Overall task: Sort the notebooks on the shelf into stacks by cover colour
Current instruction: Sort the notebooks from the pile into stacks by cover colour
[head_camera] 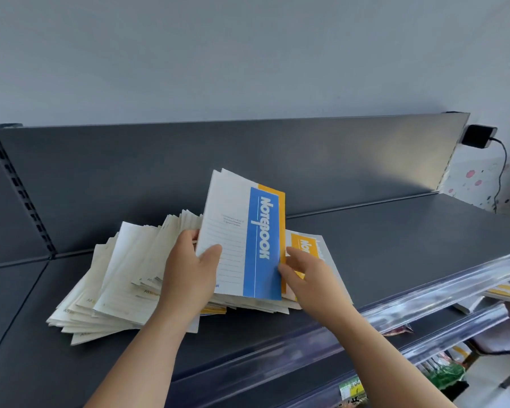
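A fanned pile of notebooks (pixel 115 284) lies on the dark grey shelf (pixel 395 245), mostly showing pale backs. My left hand (pixel 189 275) grips a tilted-up bunch whose front notebook has a blue band (pixel 264 242); a yellow-banded notebook (pixel 281 201) shows just behind it. My right hand (pixel 309 275) touches the right edge of that bunch with its fingertips. Under the right hand lies a flat yellow-banded notebook (pixel 305 245) on a small stack.
The shelf has a dark back panel (pixel 218 160) and a clear plastic price rail (pixel 424 301) along its front edge. Lower shelves at the right hold more notebooks (pixel 504 293) and packaged goods (pixel 442 372). A black adapter with a cable (pixel 479 136) hangs at the upper right.
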The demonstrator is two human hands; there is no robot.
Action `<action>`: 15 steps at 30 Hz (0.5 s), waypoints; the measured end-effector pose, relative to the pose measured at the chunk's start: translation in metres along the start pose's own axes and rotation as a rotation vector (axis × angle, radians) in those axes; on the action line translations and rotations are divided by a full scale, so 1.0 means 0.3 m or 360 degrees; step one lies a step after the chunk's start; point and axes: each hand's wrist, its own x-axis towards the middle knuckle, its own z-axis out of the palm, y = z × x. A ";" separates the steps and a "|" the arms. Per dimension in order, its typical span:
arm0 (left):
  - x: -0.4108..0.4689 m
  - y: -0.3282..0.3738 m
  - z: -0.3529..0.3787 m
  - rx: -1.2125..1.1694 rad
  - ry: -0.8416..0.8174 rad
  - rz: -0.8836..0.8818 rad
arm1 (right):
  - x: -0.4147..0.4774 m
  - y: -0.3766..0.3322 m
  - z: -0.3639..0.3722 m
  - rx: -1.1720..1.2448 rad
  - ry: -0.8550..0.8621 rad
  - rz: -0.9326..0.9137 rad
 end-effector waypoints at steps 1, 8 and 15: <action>-0.001 0.000 -0.020 -0.0058 0.0027 -0.0005 | 0.008 -0.021 0.012 0.0074 0.0020 -0.0046; -0.030 -0.032 -0.205 -0.0212 0.0242 -0.0009 | 0.009 -0.186 0.128 0.0468 0.0036 -0.0252; -0.126 -0.097 -0.475 -0.0101 0.0281 -0.0130 | -0.033 -0.356 0.325 0.0483 -0.0127 -0.0343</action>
